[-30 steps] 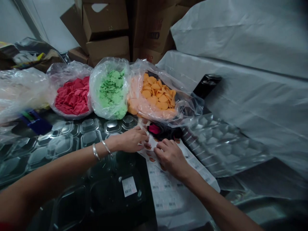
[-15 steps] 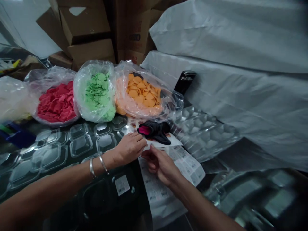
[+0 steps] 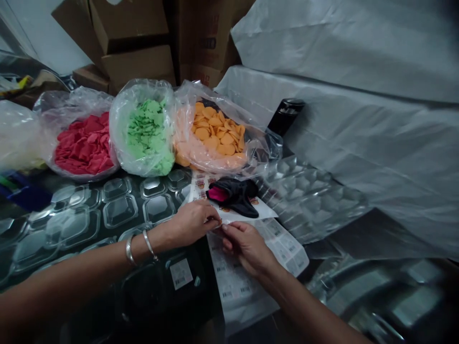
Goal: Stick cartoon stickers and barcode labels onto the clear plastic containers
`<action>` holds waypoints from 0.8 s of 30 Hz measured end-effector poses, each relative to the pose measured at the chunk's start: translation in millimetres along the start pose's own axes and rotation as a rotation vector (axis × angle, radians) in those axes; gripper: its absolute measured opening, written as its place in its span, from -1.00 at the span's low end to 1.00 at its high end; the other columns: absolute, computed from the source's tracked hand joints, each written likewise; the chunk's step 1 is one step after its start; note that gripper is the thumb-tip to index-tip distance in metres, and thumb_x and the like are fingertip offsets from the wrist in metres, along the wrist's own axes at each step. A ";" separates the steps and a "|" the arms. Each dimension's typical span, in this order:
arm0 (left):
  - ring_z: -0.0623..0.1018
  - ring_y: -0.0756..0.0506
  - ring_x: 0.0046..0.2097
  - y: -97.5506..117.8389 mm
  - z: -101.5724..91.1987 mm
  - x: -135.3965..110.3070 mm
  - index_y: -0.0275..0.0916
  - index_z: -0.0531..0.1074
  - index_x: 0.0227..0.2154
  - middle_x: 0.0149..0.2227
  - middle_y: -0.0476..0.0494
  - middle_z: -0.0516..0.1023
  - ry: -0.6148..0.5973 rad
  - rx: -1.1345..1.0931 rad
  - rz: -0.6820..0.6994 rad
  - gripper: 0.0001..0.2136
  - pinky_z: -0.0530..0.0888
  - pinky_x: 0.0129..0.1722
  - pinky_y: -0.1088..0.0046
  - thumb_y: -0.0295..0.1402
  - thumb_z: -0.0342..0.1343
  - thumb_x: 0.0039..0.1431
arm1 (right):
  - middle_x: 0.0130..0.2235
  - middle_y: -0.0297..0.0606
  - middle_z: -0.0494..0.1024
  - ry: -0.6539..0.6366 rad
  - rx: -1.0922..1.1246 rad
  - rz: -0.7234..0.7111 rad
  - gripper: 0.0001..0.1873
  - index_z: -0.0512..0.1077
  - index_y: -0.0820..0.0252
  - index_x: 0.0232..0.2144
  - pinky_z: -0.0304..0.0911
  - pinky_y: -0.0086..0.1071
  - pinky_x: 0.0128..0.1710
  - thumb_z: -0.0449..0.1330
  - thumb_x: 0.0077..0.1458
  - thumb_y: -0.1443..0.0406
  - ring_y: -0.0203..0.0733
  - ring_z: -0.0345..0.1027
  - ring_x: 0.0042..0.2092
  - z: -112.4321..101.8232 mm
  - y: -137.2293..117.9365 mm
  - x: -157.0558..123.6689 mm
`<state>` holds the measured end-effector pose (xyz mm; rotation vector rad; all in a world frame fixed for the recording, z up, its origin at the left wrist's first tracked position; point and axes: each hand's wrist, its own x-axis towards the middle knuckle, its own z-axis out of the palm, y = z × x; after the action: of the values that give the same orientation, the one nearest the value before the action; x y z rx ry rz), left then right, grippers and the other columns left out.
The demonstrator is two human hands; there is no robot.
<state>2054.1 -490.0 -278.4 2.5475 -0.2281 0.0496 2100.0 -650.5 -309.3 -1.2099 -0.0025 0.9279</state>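
My left hand, with two silver bangles on its wrist, is closed in a pinch over the upper edge of a barcode label sheet. Fingertip to fingertip with it, my right hand pinches too, thumb against finger. Something small and pale shows between them, too small to name. Just beyond the fingers lies a black cloth item with a pink inside, on a sheet of round printed stickers. To the left, clear plastic lids or containers spread over the dark table, and one barcode label sits nearer me.
Behind the hands stand open plastic bags of red discs, green pieces and orange discs. A clear moulded tray and a black can-like object lie to the right, beside white-covered stacks. Cardboard boxes are behind.
The fingertips of both hands have drawn together, and the left hand has turned so its pinch now shows. The view has shifted slightly; the bags and sheets stay in place.
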 end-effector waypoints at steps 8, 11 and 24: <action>0.53 -0.14 -0.26 19.3 -3.9 3.0 -0.32 0.50 -0.35 -0.30 -0.21 0.57 -0.175 0.352 -0.064 -0.82 0.43 -0.23 0.35 -0.43 0.00 0.21 | -0.75 -0.41 0.31 0.013 -0.329 -0.145 -0.68 0.40 0.25 -0.63 -0.09 -0.46 -0.63 0.24 -0.18 0.08 -0.41 0.07 -0.66 -2.8 -4.7 3.8; 0.53 -0.16 -0.24 22.7 -0.7 6.3 -0.36 0.49 -0.34 -0.28 -0.26 0.57 -0.217 0.398 -0.073 -0.83 0.43 -0.20 0.32 -0.47 -0.01 0.19 | -0.75 -0.43 0.29 0.023 -0.368 -0.177 -0.72 0.40 0.25 -0.65 -0.07 -0.46 -0.63 0.22 -0.19 0.12 -0.40 0.07 -0.67 -2.7 -4.7 7.7; 0.40 0.02 -0.47 6.6 -3.9 3.9 -0.27 0.50 -0.48 -0.52 -0.04 0.51 -0.083 0.059 -0.124 -0.85 0.22 -0.47 0.53 -0.47 0.01 0.03 | -0.72 -0.45 0.26 0.022 -0.378 -0.164 -0.72 0.39 0.22 -0.62 -0.11 -0.48 -0.67 0.21 -0.22 0.10 -0.41 0.05 -0.67 -4.0 -2.0 10.8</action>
<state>2056.9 -493.9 -271.2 2.6198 -0.1009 -0.0981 2110.0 -647.2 -314.3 -1.5434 -0.2660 0.7902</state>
